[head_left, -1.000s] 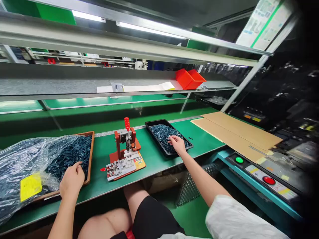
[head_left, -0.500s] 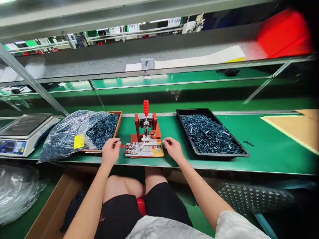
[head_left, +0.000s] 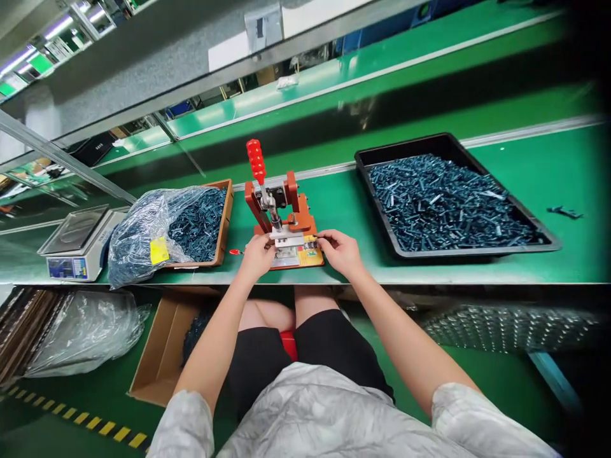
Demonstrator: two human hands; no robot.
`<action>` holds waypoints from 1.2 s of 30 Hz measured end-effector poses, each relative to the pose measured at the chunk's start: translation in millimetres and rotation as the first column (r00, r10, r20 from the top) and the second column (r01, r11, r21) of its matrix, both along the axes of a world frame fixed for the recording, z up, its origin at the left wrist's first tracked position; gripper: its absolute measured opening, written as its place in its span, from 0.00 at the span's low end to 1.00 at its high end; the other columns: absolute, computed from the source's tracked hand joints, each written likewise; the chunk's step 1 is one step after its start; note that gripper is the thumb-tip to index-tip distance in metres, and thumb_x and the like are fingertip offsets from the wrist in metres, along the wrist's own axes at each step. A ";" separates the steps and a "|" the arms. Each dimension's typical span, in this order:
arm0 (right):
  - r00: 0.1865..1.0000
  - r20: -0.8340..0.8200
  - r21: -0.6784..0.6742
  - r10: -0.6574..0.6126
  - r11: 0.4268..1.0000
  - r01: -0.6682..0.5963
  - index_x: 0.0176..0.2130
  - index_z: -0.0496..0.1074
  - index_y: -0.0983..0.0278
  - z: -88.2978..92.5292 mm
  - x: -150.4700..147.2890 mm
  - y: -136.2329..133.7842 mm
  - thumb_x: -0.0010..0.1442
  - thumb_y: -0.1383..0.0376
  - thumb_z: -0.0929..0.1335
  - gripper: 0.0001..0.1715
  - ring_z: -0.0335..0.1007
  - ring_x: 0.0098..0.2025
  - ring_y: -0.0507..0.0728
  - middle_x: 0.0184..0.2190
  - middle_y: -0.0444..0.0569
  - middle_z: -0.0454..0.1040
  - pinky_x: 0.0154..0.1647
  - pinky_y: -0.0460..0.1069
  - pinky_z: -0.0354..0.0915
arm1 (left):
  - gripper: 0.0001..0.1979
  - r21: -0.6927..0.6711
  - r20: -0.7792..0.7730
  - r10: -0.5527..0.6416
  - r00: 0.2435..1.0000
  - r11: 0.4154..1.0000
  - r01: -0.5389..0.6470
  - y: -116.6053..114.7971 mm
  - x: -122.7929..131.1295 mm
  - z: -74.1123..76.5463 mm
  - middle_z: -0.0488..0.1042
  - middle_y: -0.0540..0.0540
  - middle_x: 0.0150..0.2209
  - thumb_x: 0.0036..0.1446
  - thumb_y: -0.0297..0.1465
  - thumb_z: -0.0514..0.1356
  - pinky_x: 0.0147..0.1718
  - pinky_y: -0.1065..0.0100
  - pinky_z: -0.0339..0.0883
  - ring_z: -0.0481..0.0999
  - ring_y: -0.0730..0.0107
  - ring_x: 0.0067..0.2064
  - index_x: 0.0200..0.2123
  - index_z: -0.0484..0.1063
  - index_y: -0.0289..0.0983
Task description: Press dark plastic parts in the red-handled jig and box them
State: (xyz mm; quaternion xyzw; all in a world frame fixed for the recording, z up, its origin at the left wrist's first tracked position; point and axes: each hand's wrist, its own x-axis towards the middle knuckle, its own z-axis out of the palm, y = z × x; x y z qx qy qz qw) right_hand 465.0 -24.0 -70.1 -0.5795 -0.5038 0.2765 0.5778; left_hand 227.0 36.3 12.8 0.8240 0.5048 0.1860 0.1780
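In front of me stands a toggle-clamp press fixture [head_left: 300,219] with an orange-brown frame, a metal bed and an upright red handle [head_left: 256,161]. My left hand [head_left: 258,257] is at the left end of the bed, fingers closed together; what they pinch is hidden. At the bed's right end, my right hand [head_left: 341,252] pinches a small dark part [head_left: 312,245] between thumb and forefinger. A small red-tipped lever [head_left: 235,252] sticks out left of the fixture, beside my left hand.
A black tray [head_left: 401,253] heaped with small dark parts stands right. An orange tray [head_left: 224,222] of similar parts, partly under a plastic bag [head_left: 136,235], is left, beside a scale [head_left: 79,245]. A few loose parts [head_left: 566,212] lie far right. Below is a cardboard box [head_left: 157,346].
Both hands have come in to the fixture: the left moved right onto the bed's left end, the right reached its right end. The view has tilted and shifted downward.
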 end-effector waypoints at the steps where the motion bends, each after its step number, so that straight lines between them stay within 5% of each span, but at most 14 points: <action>1: 0.999 -0.036 -0.001 0.009 1.000 -0.009 0.40 0.77 0.61 -0.5 -0.6 -0.1 0.62 0.54 0.69 0.15 0.79 0.35 0.59 0.35 0.50 0.82 0.40 0.54 0.75 | 0.10 -0.009 -0.010 0.022 1.000 1.000 -0.022 0.4 1.2 1.0 0.78 0.43 0.37 0.60 0.27 0.59 0.45 0.63 0.70 0.75 0.62 0.43 0.41 0.80 0.36; 5: 0.989 -0.142 -0.004 0.031 0.999 -0.032 0.46 0.75 0.62 -1.9 -2.5 -0.5 0.63 0.55 0.69 0.16 0.80 0.35 0.59 0.36 0.50 0.82 0.40 0.54 0.76 | 0.09 0.021 -0.123 -0.094 0.988 0.995 0.098 0.3 3.2 0.0 0.79 0.40 0.41 0.61 0.26 0.58 0.52 0.59 0.68 0.74 0.58 0.49 0.34 0.80 0.35; 8: 1.000 -0.014 0.002 0.017 1.000 -0.017 0.43 0.76 0.61 -0.1 -2.0 -2.5 0.64 0.55 0.69 0.14 0.80 0.36 0.59 0.35 0.49 0.82 0.42 0.54 0.75 | 0.09 0.042 -0.195 -0.153 0.969 0.986 0.164 -0.6 4.2 -1.8 0.78 0.38 0.45 0.61 0.28 0.58 0.55 0.54 0.67 0.73 0.53 0.52 0.35 0.80 0.35; 16: 0.996 0.087 -0.029 0.021 0.999 -0.019 0.46 0.75 0.61 5.4 -4.1 -9.2 0.64 0.56 0.68 0.15 0.80 0.36 0.59 0.34 0.49 0.82 0.40 0.53 0.74 | 0.17 -0.100 -0.246 -0.138 0.959 0.988 0.117 4.8 17.9 8.8 0.80 0.38 0.50 0.59 0.27 0.60 0.59 0.55 0.67 0.75 0.52 0.56 0.50 0.81 0.35; 20: 0.988 0.118 -0.055 0.102 0.994 -0.096 0.41 0.75 0.60 11.6 -5.9 -10.9 0.65 0.57 0.67 0.11 0.78 0.35 0.58 0.32 0.48 0.80 0.38 0.52 0.73 | 0.16 -0.083 -0.223 -0.103 0.969 0.993 0.086 4.4 21.5 6.7 0.81 0.37 0.50 0.59 0.28 0.61 0.59 0.55 0.68 0.77 0.50 0.55 0.50 0.81 0.35; 24: 0.943 0.280 0.056 0.180 0.977 -0.203 0.36 0.75 0.61 22.6 -18.5 -3.2 0.64 0.60 0.68 0.08 0.74 0.39 0.59 0.35 0.50 0.78 0.43 0.53 0.72 | 0.14 -0.086 -0.216 -0.118 0.969 0.991 0.102 2.8 18.1 7.6 0.81 0.38 0.49 0.59 0.30 0.64 0.59 0.57 0.68 0.77 0.51 0.56 0.47 0.82 0.36; 31: 0.903 0.308 0.054 0.298 0.943 -0.330 0.47 0.80 0.60 27.1 -47.5 23.6 0.58 0.71 0.67 0.18 0.76 0.52 0.62 0.45 0.50 0.81 0.57 0.57 0.71 | 0.20 -0.151 -0.234 -0.228 0.945 0.969 0.196 5.4 8.7 15.9 0.78 0.39 0.55 0.54 0.33 0.70 0.60 0.54 0.68 0.75 0.48 0.58 0.51 0.80 0.37; 36: 0.904 0.351 0.092 0.244 0.952 -0.293 0.47 0.82 0.60 23.8 -45.8 20.5 0.60 0.69 0.69 0.17 0.77 0.53 0.64 0.49 0.52 0.80 0.58 0.59 0.72 | 0.19 -0.147 -0.240 -0.234 0.942 0.968 0.203 4.4 10.8 18.8 0.79 0.41 0.54 0.54 0.35 0.68 0.60 0.53 0.69 0.76 0.47 0.57 0.49 0.82 0.40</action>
